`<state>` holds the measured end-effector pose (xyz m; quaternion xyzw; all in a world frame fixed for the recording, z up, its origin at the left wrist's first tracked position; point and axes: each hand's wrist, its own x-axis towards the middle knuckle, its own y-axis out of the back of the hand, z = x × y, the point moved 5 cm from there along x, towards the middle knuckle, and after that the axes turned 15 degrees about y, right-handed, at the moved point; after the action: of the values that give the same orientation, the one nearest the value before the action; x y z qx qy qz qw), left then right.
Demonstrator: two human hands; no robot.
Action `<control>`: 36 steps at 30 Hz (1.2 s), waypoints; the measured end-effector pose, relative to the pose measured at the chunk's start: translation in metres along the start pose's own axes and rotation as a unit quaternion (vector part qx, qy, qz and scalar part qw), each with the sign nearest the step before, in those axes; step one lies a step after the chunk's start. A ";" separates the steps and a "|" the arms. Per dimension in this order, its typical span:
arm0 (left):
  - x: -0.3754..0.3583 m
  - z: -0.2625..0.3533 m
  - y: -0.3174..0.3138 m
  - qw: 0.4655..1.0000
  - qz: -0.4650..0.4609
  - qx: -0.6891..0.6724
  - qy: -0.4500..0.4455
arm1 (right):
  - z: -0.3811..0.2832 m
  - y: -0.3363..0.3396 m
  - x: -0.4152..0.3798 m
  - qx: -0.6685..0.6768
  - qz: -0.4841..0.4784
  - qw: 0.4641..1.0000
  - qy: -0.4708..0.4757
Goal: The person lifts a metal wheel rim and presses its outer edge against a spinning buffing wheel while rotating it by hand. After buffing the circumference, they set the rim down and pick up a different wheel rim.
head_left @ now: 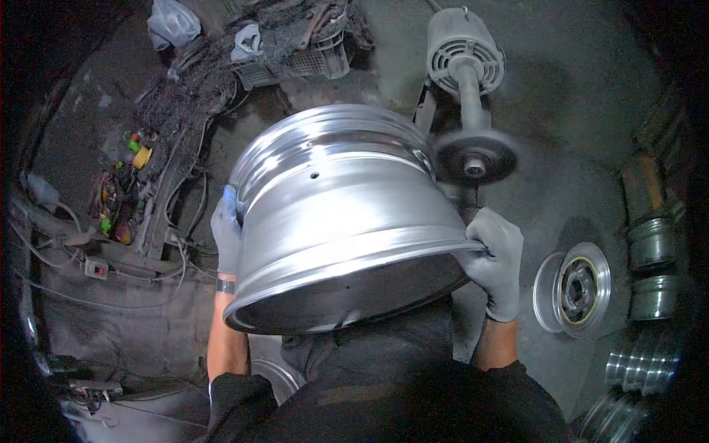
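A large silver wheel rim [347, 199] is held up in front of my body, its outer barrel shiny and its dark hollow side tilted down toward me. My left hand [227, 230], in a grey glove, grips the rim's left side, with part of the fingers hidden behind the metal. At the lower right edge, my gloved right hand [496, 262] is closed over the lip. Just beyond the rim's upper right is a dark round buffing wheel [476, 156] on the shaft of an electric motor [464, 52]; the disc looks blurred.
Another wheel rim [576, 288] rests on the floor to the right, with stacked rims [653, 297] along the far right. A grey crate [295, 66] and plastic bags [173, 24] lie at the upper left. Cables and a switch box [96, 267] are on the left.
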<state>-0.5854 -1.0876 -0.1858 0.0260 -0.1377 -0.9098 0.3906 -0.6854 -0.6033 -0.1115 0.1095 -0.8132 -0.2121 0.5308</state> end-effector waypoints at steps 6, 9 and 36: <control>-0.012 0.056 -0.014 0.998 0.033 0.023 0.045 | 0.013 0.000 -0.026 -0.002 -0.002 0.998 -0.058; -0.012 0.073 -0.021 0.997 0.022 0.059 -0.037 | 0.025 -0.003 -0.045 0.027 0.021 0.995 -0.094; -0.010 0.090 -0.028 0.998 0.010 0.060 0.009 | -0.005 -0.002 0.012 0.034 -0.018 0.999 -0.018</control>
<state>-0.6122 -1.0407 -0.1072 0.0566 -0.1888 -0.8957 0.3985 -0.6857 -0.6113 -0.1003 0.1383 -0.8270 -0.1959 0.5085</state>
